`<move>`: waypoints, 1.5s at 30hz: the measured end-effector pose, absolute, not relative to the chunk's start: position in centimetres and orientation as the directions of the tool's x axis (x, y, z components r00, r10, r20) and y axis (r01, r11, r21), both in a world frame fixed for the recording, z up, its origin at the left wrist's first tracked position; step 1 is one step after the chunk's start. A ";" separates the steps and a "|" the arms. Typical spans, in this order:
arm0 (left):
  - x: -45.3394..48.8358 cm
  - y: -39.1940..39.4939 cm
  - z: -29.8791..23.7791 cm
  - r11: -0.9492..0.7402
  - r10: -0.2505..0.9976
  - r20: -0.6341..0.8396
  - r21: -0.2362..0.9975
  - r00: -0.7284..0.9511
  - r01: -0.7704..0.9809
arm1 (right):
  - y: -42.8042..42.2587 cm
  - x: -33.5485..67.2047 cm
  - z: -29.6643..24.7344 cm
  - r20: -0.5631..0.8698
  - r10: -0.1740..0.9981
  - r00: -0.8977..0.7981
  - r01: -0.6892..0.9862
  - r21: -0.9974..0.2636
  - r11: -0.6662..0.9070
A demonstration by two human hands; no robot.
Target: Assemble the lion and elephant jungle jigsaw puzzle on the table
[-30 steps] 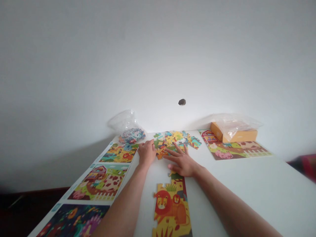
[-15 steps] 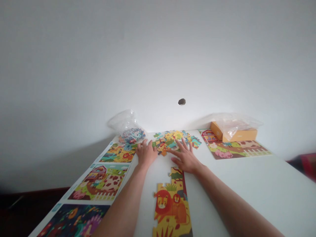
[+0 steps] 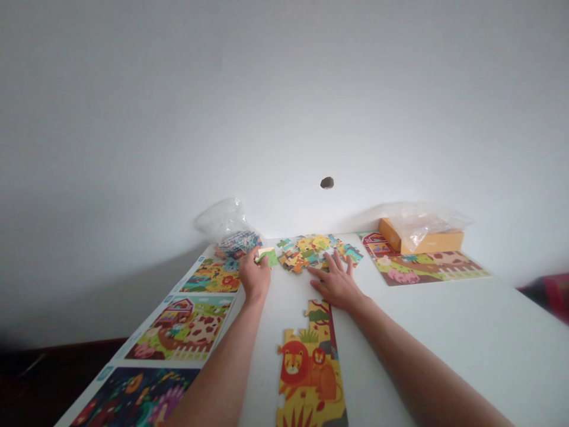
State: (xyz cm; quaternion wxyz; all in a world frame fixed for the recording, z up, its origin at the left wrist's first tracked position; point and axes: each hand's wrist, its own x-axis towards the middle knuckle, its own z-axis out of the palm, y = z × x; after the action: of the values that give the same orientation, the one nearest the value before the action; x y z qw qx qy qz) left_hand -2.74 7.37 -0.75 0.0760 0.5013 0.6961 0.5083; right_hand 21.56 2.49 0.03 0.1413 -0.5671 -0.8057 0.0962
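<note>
Shifted leftward: your left hand [image 3: 254, 276], pinching a green piece [image 3: 271, 257]; your right hand [image 3: 336, 283], spread open beside the loose pile [image 3: 306, 244]; joined: one lion section [image 3: 306, 376]; unjoined: the loose pile.

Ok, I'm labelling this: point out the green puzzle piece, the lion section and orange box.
Green puzzle piece [image 3: 271, 257]: head view, its exposed face.
Lion section [image 3: 310, 372]: head view, its middle.
Orange box [image 3: 441, 244]: head view, front side.

Lion puzzle section [image 3: 311, 370] partly beyond the bottom edge, red object [image 3: 553, 298] at right blurry.
</note>
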 end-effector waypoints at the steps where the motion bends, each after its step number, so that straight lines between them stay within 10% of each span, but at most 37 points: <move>1: -2.7 7.4 -0.6 -0.040 0.776 0.395 0.809 -0.492 0.587 | 2.5 21.6 0.0 0.130 0.949 -0.287 0.894 -0.320 0.314; 14: 1.5 5.4 -1.5 -0.407 0.913 0.363 0.826 0.186 0.389 | 3.7 21.7 -0.5 0.259 0.951 -0.169 0.696 -0.652 0.302; 32: 2.2 2.7 -0.1 -0.482 0.865 0.378 0.440 0.330 0.758 | 4.8 22.4 -1.8 0.268 0.963 -0.025 0.512 -0.824 0.243; 45: 1.5 2.9 0.2 -0.466 0.883 0.314 0.482 0.350 0.742 | 4.8 22.8 -2.1 0.245 0.969 -0.006 0.462 -0.859 0.220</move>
State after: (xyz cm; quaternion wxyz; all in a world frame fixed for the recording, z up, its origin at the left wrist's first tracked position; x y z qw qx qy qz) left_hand 1.54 2.89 0.15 0.1289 0.8114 0.5006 0.2729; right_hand 22.84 4.76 -2.10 0.4375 -0.5528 -0.6472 0.2901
